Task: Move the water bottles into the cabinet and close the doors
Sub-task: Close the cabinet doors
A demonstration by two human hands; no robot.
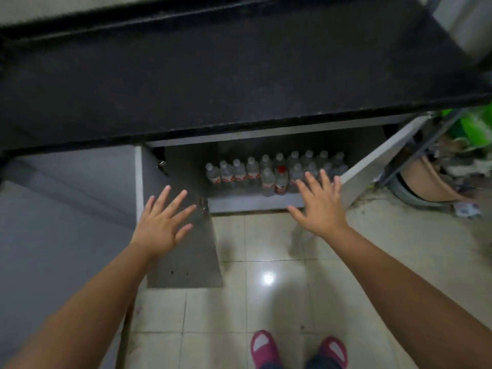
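Now both my arms are stretched out in front of me, down below the front edge of the dark counter (pixel 239 75), and neither hand has anything in it. My left hand (pixel 162 225) is flat with the fingers spread wide, palm down, hovering over the left door (pixel 186 251), which swings out toward me across the tiled floor (pixel 266 302); whether my palm touches the panel I can't tell. My right hand (pixel 320 209) is splayed open too, fingers fanned, reaching toward the right door (pixel 378 161), which stands open at an angle toward the right; my fingertips sit just beside its near edge, and contact isn't clear from here.

Between the two doors the cabinet (pixel 255 203) gapes open under the counter, and the water bottles (pixel 266 169) are inside on its floor, standing upright in two rows, packed close together from the middle across to the right side. One bottle with a red cap (pixel 281 179) stands in the front row, just left of my right fingers. Off past the right door there's some clutter on the floor, a green bag (pixel 476 129) among it, all too blurred to sort out. Down at the bottom edge, my pink slippers (pixel 298 350) are planted on the tiles
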